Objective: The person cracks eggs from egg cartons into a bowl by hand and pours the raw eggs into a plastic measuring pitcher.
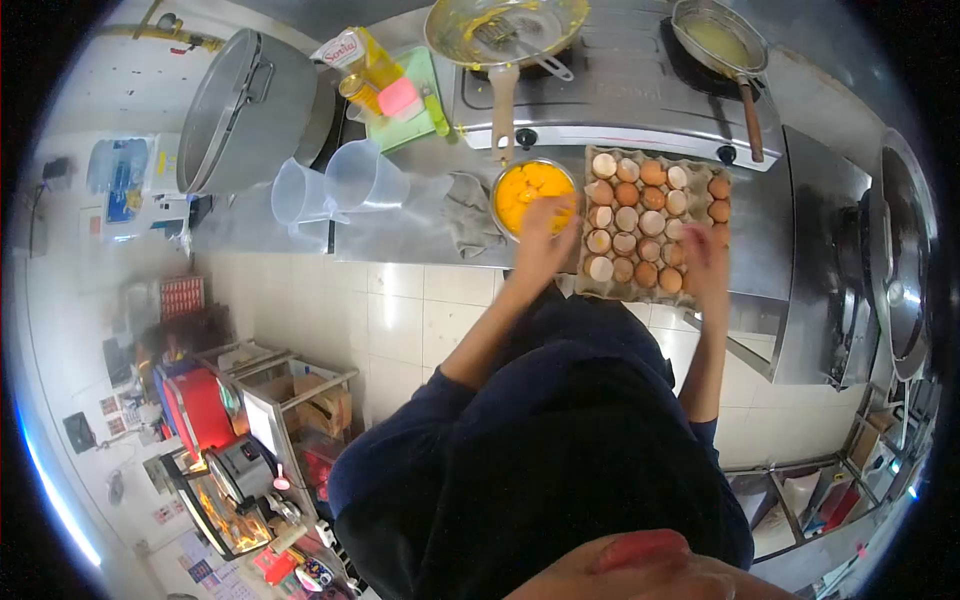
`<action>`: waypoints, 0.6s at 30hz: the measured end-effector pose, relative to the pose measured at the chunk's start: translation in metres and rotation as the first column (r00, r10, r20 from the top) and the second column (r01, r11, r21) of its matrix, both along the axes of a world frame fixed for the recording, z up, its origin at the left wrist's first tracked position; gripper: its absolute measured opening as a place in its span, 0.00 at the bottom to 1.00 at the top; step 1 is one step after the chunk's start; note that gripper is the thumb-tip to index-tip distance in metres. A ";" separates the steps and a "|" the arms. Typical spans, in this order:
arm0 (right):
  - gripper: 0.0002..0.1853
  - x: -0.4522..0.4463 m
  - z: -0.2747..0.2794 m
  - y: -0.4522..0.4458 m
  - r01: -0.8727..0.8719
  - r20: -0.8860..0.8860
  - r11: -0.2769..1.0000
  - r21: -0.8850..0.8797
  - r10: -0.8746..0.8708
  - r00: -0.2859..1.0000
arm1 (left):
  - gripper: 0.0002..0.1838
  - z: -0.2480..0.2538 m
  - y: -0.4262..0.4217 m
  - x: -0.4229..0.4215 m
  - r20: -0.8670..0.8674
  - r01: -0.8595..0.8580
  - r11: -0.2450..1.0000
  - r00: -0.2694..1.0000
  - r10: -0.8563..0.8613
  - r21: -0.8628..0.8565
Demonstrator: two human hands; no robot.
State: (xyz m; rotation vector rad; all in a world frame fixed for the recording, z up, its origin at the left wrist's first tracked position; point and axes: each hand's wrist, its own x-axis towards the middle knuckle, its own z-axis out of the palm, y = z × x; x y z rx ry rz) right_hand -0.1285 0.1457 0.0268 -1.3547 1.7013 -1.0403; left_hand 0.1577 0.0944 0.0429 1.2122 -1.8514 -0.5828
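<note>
"Navy sleeves [440, 395] lie nearest the lens. Hands?"

"Right hand [706, 258] crosses the right part of the egg tray [640, 293], fingers curved inward; cannot tell whether they hold anything. Left hand [546, 232] is over the metal bowl [495, 208], fingers bent toward the yellow egg [518, 190]; grip likewise unclear."

"Tray and bowl positions?"

"Side by side on the steel worktop [425, 235], bowl left. Many opened eggshells [626, 220] sit in the cups; browner eggs [719, 187] line the right column. Each hand hides part of what lies below it."

"Obstructions?"

"Grey cloth [468, 215] just left of the bowl, then two clear plastic jugs [370, 180]. Behind, the long handle [503, 110] of a wide pan [450, 32] juts off the stove [620, 90], its tip near the bowl's far rim."

"Farther out?"

"Green board [428, 72] bearing a yellow bottle [378, 65] and a pink item [398, 97]; large metal pot [255, 120] to its left. Smaller pan [710, 42] with yellowish liquid, stove's right side."
</note>
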 end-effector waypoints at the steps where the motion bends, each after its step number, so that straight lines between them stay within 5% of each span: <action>1: 0.11 0.026 -0.004 0.001 -0.179 0.061 0.983 -0.035 0.181 0.982 | 0.13 0.004 -0.002 0.026 -0.025 -0.145 0.988 0.989 0.144 -0.045; 3: 0.13 0.093 0.044 0.003 -0.443 0.487 0.859 0.257 0.281 0.827 | 0.11 0.005 -0.001 0.080 -0.003 -0.433 0.901 0.901 0.433 0.001; 5: 0.20 0.138 0.005 -0.002 -0.673 0.685 0.645 0.362 0.306 0.662 | 0.12 -0.001 -0.002 0.139 0.050 -0.623 0.781 0.780 0.624 -0.039; 9: 0.31 0.194 -0.085 -0.003 -0.682 0.838 0.596 0.424 0.027 0.545 | 0.16 -0.002 -0.001 0.235 -0.052 -0.857 0.514 0.516 0.855 -0.042; 11: 0.39 0.215 -0.089 -0.005 -0.511 0.845 0.707 0.488 -0.236 0.481 | 0.19 -0.004 -0.006 0.285 -0.042 -0.888 0.433 0.444 0.895 -0.156; 12: 0.29 0.222 -0.080 -0.006 -0.468 0.824 0.721 0.511 -0.256 0.505 | 0.21 -0.001 -0.008 0.309 -0.018 -0.874 0.473 0.478 0.878 -0.108; 15: 0.30 0.248 -0.084 -0.006 -0.242 0.827 0.886 0.395 -0.228 0.514 | 0.22 -0.006 -0.029 0.367 -0.008 -0.798 0.592 0.597 0.802 -0.112; 18: 0.34 0.272 -0.087 -0.004 -0.063 0.814 0.917 0.394 -0.316 0.487 | 0.22 -0.006 -0.051 0.399 0.050 -0.688 0.724 0.722 0.690 -0.054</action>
